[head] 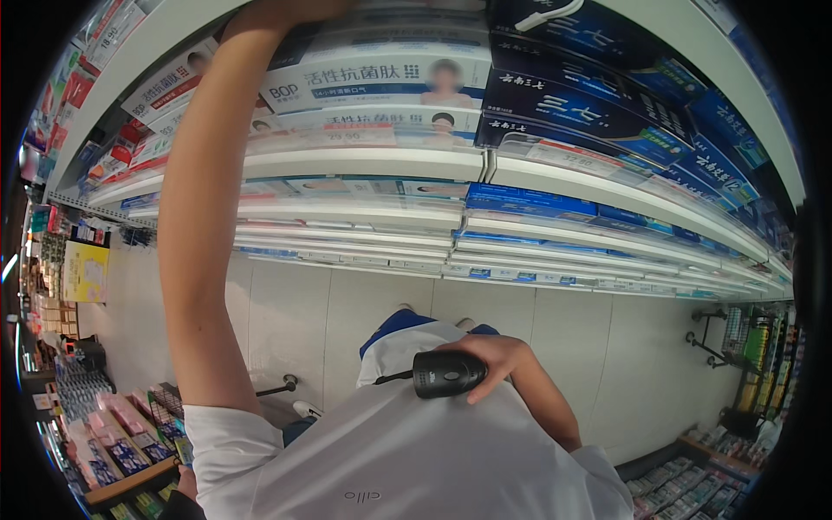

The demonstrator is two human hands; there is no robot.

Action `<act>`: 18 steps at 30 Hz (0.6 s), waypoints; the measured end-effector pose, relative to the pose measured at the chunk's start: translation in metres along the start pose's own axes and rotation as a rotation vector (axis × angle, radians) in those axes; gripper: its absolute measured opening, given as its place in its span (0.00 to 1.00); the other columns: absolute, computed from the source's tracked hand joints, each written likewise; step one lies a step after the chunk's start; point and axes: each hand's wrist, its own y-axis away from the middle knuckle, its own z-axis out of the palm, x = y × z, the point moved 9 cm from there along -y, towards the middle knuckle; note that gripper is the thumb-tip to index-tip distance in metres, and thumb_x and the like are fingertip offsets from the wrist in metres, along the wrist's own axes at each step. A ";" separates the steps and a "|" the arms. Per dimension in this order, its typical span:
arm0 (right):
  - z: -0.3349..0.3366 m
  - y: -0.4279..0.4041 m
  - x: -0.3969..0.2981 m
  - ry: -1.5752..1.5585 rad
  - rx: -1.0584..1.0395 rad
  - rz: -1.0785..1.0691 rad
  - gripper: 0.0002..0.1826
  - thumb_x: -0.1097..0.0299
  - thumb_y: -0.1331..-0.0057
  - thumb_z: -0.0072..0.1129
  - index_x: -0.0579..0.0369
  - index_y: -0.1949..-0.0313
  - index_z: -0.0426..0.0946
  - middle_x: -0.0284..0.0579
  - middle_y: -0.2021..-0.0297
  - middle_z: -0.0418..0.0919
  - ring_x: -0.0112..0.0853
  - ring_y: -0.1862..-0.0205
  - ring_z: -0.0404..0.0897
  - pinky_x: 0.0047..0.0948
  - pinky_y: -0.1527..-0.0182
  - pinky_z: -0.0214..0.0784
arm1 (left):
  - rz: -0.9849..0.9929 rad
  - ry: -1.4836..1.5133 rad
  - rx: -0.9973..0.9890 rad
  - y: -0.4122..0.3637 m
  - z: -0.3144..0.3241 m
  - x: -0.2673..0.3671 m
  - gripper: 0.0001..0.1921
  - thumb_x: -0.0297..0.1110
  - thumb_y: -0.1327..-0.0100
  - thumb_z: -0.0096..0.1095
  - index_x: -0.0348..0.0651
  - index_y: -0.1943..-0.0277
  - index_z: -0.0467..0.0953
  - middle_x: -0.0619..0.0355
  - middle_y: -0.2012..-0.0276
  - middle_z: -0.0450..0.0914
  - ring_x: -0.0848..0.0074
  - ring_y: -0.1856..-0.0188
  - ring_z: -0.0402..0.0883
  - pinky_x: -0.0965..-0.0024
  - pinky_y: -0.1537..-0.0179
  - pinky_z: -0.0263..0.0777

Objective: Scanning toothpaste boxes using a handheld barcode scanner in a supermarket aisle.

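My left arm stretches up to the upper shelf, where my left hand (305,9) is blurred and cut by the top edge. Its fingers and anything in them cannot be made out. Just below it are white toothpaste cartons (370,75) printed with a person's picture. Dark blue toothpaste cartons (559,107) are stacked to their right, with a white hook-like piece (549,14) in front of the upper ones. Low in front of my body, my right hand (504,361) grips a black handheld barcode scanner (448,374). A dark cord runs from the scanner's left end.
White shelf edges (364,166) with price tags run across in front of me, several tiers deep. Behind me at left are a display of packaged goods (123,435) and another person's hand (187,482) and shoe (307,409). More packaged goods (682,484) stand at lower right.
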 end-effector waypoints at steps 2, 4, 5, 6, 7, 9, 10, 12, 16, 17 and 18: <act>0.000 0.000 0.001 0.004 -0.008 0.025 0.43 0.56 0.52 0.78 0.64 0.41 0.69 0.45 0.55 0.81 0.31 0.54 0.78 0.30 0.49 0.68 | 0.020 0.003 -0.003 0.000 0.000 0.001 0.20 0.51 0.36 0.64 0.48 0.49 0.82 0.52 0.53 0.84 0.60 0.52 0.80 0.61 0.49 0.72; 0.000 -0.002 -0.004 -0.010 -0.003 0.018 0.44 0.56 0.52 0.78 0.64 0.40 0.68 0.45 0.54 0.81 0.31 0.53 0.78 0.29 0.49 0.68 | 0.026 0.001 -0.006 0.001 0.007 -0.011 0.19 0.51 0.36 0.64 0.48 0.49 0.82 0.52 0.53 0.84 0.60 0.52 0.80 0.61 0.49 0.73; 0.000 -0.003 -0.006 -0.022 -0.002 0.012 0.44 0.56 0.52 0.78 0.64 0.40 0.68 0.46 0.54 0.80 0.30 0.53 0.78 0.29 0.48 0.68 | 0.041 -0.015 -0.015 0.003 0.012 -0.021 0.19 0.51 0.36 0.64 0.49 0.49 0.82 0.53 0.53 0.84 0.60 0.52 0.80 0.62 0.50 0.73; 0.002 -0.005 -0.007 -0.016 -0.020 0.008 0.44 0.56 0.52 0.78 0.64 0.40 0.68 0.46 0.54 0.80 0.30 0.53 0.78 0.29 0.48 0.68 | 0.046 -0.043 -0.023 0.006 0.010 -0.029 0.19 0.50 0.36 0.64 0.49 0.49 0.82 0.53 0.53 0.84 0.61 0.52 0.80 0.62 0.50 0.73; 0.005 -0.006 -0.008 -0.014 -0.045 0.004 0.44 0.56 0.52 0.78 0.64 0.40 0.68 0.46 0.53 0.80 0.30 0.52 0.78 0.29 0.48 0.68 | 0.051 -0.073 -0.031 0.011 0.005 -0.034 0.19 0.50 0.36 0.64 0.49 0.49 0.82 0.53 0.54 0.84 0.61 0.53 0.80 0.62 0.50 0.73; 0.001 -0.006 -0.005 -0.020 -0.022 0.006 0.44 0.56 0.52 0.78 0.64 0.39 0.68 0.46 0.53 0.80 0.30 0.52 0.78 0.29 0.48 0.68 | 0.104 -0.077 -0.048 0.004 0.022 -0.042 0.18 0.50 0.36 0.64 0.50 0.49 0.83 0.54 0.54 0.84 0.62 0.53 0.80 0.63 0.50 0.73; 0.000 -0.005 -0.003 -0.019 -0.012 0.014 0.44 0.57 0.52 0.78 0.64 0.39 0.68 0.46 0.53 0.80 0.31 0.52 0.78 0.29 0.48 0.68 | 0.129 -0.081 -0.055 0.001 0.028 -0.045 0.18 0.50 0.36 0.64 0.50 0.49 0.83 0.54 0.54 0.84 0.62 0.53 0.80 0.63 0.50 0.73; -0.001 -0.005 -0.003 -0.018 -0.011 0.014 0.44 0.57 0.52 0.78 0.64 0.39 0.67 0.46 0.53 0.80 0.31 0.52 0.78 0.29 0.48 0.68 | 0.168 -0.109 -0.075 -0.001 0.031 -0.043 0.17 0.49 0.36 0.64 0.51 0.50 0.83 0.54 0.54 0.84 0.63 0.53 0.81 0.64 0.50 0.73; -0.001 -0.007 -0.003 0.010 -0.030 0.008 0.45 0.57 0.52 0.77 0.67 0.39 0.66 0.48 0.52 0.79 0.33 0.54 0.78 0.30 0.50 0.68 | 0.220 -0.154 -0.108 0.000 0.025 -0.022 0.16 0.49 0.35 0.65 0.51 0.50 0.83 0.55 0.55 0.84 0.64 0.53 0.81 0.65 0.50 0.73; -0.002 -0.006 0.000 0.015 -0.029 0.020 0.45 0.57 0.52 0.77 0.67 0.39 0.66 0.48 0.52 0.79 0.33 0.53 0.78 0.30 0.50 0.68 | 0.151 0.005 -0.116 -0.003 0.019 -0.010 0.16 0.48 0.35 0.65 0.51 0.50 0.83 0.56 0.55 0.84 0.65 0.54 0.81 0.66 0.51 0.73; -0.001 -0.007 0.000 0.015 -0.032 0.017 0.45 0.57 0.52 0.77 0.67 0.39 0.66 0.48 0.52 0.79 0.33 0.53 0.78 0.30 0.50 0.68 | 0.075 0.154 -0.123 -0.003 0.011 -0.003 0.15 0.47 0.35 0.65 0.51 0.51 0.83 0.56 0.55 0.84 0.67 0.54 0.81 0.67 0.51 0.73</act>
